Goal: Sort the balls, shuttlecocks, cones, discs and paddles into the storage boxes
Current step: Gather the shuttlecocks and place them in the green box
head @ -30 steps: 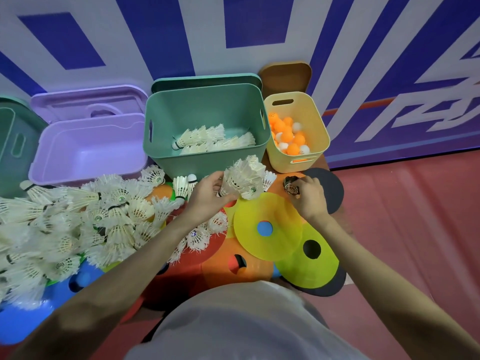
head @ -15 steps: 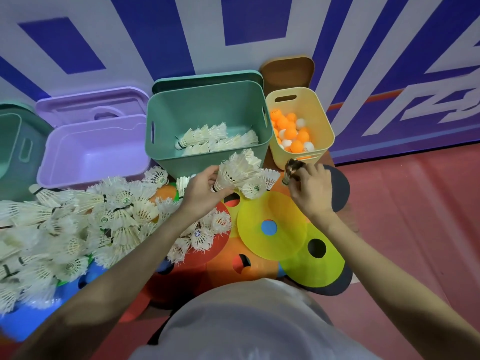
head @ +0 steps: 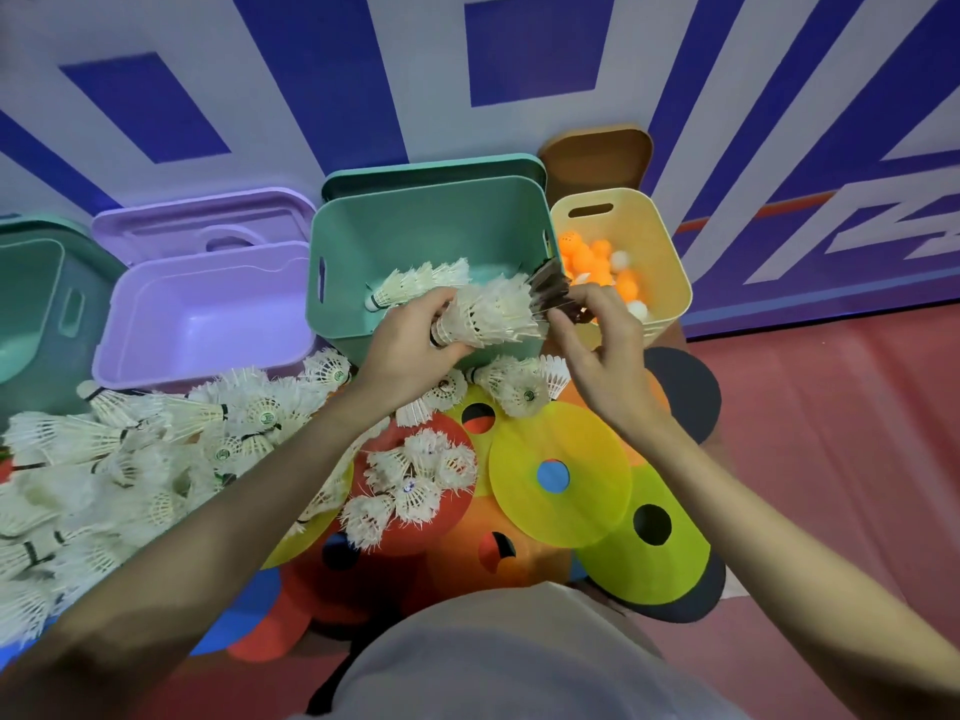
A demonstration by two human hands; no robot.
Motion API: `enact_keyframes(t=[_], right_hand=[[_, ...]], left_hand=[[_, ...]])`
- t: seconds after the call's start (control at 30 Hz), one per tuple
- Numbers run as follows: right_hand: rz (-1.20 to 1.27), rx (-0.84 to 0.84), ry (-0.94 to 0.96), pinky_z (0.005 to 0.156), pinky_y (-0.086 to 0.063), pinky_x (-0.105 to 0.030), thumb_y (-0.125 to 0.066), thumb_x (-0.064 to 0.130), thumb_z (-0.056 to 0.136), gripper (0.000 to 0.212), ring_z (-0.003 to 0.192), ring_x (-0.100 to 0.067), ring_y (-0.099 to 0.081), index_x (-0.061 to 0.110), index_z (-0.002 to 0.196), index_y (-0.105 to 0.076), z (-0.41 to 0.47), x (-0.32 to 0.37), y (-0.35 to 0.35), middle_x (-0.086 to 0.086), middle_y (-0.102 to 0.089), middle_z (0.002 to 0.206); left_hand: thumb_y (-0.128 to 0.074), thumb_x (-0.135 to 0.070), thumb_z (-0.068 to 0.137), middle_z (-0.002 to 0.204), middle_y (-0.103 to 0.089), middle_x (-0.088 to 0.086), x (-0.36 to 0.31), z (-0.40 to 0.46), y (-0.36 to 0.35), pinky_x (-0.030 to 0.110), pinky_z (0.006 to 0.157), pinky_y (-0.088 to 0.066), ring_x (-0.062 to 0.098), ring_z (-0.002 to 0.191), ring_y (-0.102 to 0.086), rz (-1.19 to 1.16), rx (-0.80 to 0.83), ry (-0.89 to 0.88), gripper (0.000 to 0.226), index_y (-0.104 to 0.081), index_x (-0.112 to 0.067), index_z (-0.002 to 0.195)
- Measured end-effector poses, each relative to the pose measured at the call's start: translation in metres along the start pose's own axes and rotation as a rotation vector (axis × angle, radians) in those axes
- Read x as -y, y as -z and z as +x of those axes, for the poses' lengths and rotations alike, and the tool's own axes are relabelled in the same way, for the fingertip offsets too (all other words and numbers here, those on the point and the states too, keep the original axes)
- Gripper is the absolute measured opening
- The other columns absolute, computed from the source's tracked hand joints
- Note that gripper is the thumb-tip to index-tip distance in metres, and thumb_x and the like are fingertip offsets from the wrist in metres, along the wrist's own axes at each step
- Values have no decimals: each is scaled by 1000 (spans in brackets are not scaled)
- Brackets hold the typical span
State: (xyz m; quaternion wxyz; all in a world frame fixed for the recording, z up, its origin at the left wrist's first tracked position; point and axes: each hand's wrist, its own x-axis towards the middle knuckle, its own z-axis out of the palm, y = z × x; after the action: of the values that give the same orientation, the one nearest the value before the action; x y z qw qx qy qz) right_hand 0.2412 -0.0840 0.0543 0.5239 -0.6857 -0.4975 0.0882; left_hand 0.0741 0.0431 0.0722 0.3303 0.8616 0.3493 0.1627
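Our left hand (head: 415, 337) grips a nested stack of white feather shuttlecocks (head: 488, 317) over the teal plastic storage box (head: 415, 236). Our right hand (head: 597, 335) pinches what looks like a dark-feathered shuttlecock (head: 550, 293). We should lower both fully inside the box before letting go.

Bright, even light is falling from above, casting soft shadows; wide-angle distortion is bending the edges, and the corners are softening slightly.

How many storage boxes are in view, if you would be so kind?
4, in a row along the wall: dark green box far left, purple box, green box, yellow box rightmost. More may lie beyond the left edge.
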Motion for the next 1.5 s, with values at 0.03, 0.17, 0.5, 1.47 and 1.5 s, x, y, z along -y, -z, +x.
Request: enact_keyframes(t=[0.03,0.17,0.5,1.47,1.5], right_hand=[[16,-6,-26,71,-44,-48,-54,19,92,18,82,-26,-52,3,94,-62,4,-2,-2,-5,-59,87],[-15,-21,-61,72,-45,-44,-55,19,91,16,81,-22,-52,6,94,-64,32,-12,-8,-3,-62,88],[-391,58,-26,73,-33,-26,-62,15,87,18,86,-27,-53,9,102,-69,118,-41,-35,-8,-68,91],[-732,510,-282,62,-41,-37,-51,-6,83,31,86,-36,-63,3,112,-41,172,-94,-114,-18,-64,100],[-724,510,-287,60,-39,-35,-51,-8,83,36,83,-36,-63,3,115,-38,172,-96,-115,-19,-64,99]], left_hand=[[-78,-23,78,108,-69,-4,1,8,2,32,80,-50,14,96,-62,22,6,-11,45,-62,-15,119],[-77,-20,79,108,-63,0,9,50,12,31,77,-40,16,97,-54,118,39,-78,44,-62,-16,120],[-77,-18,73,92,-59,3,63,169,-10,33,75,-41,23,90,-55,149,196,-80,27,-66,-13,97],[-69,-12,77,97,-64,10,161,229,-96,41,74,-48,32,97,-57,293,261,42,36,-57,-13,112],[-68,-14,77,97,-64,10,161,228,-96,40,73,-48,32,98,-56,320,270,41,34,-56,-13,109]])
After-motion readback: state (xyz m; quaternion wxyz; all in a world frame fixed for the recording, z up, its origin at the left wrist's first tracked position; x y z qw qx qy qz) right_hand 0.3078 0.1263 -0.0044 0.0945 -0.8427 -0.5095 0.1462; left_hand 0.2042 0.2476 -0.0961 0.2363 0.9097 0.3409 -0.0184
